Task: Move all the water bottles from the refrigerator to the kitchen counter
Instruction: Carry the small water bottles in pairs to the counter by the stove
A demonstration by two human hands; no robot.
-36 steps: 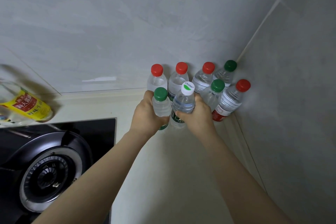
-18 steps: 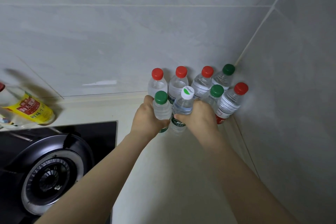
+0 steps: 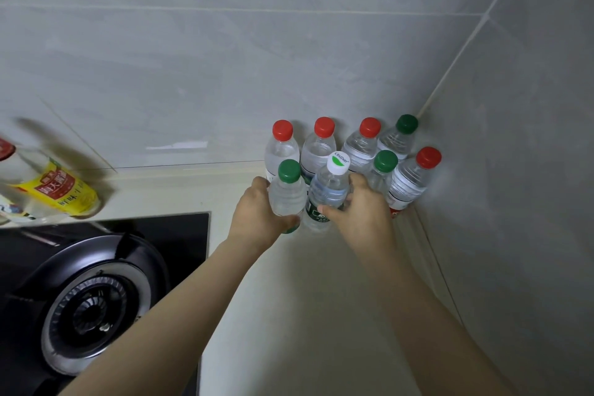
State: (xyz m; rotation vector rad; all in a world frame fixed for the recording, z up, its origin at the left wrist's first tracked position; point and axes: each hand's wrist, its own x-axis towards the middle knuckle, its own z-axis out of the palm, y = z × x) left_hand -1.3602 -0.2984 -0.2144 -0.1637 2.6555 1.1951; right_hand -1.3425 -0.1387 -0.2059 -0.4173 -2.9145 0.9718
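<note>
Several clear water bottles with red or green caps stand clustered in the counter's back right corner against the tiled wall; the back row starts with a red-capped bottle (image 3: 282, 145). In front, my left hand (image 3: 257, 219) grips a green-capped bottle (image 3: 287, 193) that stands on the cream counter (image 3: 289, 315). Beside it my right hand (image 3: 360, 219) holds a white-capped bottle (image 3: 331, 186) with a dark green label, thumb across its front. Both bottles are upright and touch the ones behind.
A black gas hob (image 3: 90, 296) with a round burner fills the lower left. An oil bottle with a yellow label (image 3: 61, 190) stands behind it by the wall. Grey tiled walls (image 3: 514, 170) close the corner at the right.
The two held bottles have settled slightly lower on the counter in front of the cluster. My right hand's fingers have loosened a little around the white-capped bottle.
</note>
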